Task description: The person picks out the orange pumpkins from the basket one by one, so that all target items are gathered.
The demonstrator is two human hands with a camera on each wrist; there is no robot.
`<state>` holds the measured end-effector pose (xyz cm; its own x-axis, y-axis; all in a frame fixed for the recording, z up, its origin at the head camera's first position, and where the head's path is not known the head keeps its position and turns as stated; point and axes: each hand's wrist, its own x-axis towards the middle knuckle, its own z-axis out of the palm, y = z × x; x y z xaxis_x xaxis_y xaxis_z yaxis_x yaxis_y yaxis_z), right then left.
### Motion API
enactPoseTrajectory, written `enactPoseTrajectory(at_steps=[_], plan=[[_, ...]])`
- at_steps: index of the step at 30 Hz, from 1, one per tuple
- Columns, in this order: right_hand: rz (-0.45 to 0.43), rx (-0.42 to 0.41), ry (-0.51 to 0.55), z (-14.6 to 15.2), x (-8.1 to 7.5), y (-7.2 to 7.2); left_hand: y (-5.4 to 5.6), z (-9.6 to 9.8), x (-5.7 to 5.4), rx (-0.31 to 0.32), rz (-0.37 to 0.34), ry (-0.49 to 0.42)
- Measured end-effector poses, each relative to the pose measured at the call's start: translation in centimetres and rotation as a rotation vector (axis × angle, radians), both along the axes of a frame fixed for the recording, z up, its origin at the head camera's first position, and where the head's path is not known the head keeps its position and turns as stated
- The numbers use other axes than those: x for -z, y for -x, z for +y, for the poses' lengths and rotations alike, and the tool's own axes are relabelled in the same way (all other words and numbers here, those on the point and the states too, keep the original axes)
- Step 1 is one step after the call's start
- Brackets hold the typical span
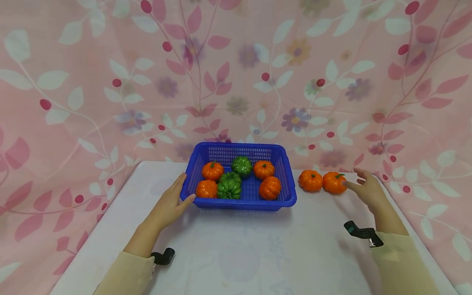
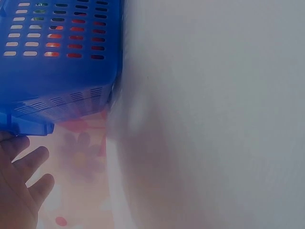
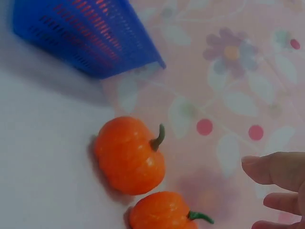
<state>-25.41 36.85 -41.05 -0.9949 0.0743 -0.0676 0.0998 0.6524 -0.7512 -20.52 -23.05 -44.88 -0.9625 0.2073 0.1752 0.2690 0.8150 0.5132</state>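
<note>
The blue basket (image 1: 243, 203), holding orange pumpkins (image 1: 270, 188) and green pumpkins (image 1: 241, 166), stands near the middle of the back edge of the bench (image 1: 243, 250), the left hand (image 1: 170, 204) against its left end with fingers extended. Towards the back right corner sit two loose pumpkins (image 1: 310, 181), the right hand (image 1: 370, 190) spread wide beside the outer one, though contact is hard to judge.

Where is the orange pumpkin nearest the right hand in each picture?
Head: the orange pumpkin is right of centre, just left of the right hand.
Left wrist: not in it.
Right wrist: bottom edge, near the middle, partly cut off.
Shared landmark: the blue basket, seen in all three views.
</note>
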Motion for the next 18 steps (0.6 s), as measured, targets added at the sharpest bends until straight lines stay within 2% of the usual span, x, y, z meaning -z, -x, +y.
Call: enactPoseTrajectory(at_steps=[5,9,18], plan=[[0.033,-0.029,0.001,-1.8,-2.3,-0.6,-0.1,0.1,-0.2,0.002,0.0,0.0],[0.071,-0.085,0.019,-3.5,-3.9,-1.0,-0.1,0.1,-0.2,0.002,-0.001,0.008],[0.113,-0.222,0.076,-8.5,-6.0,-0.8,-0.1,0.1,-0.2,0.0,0.005,0.011]])
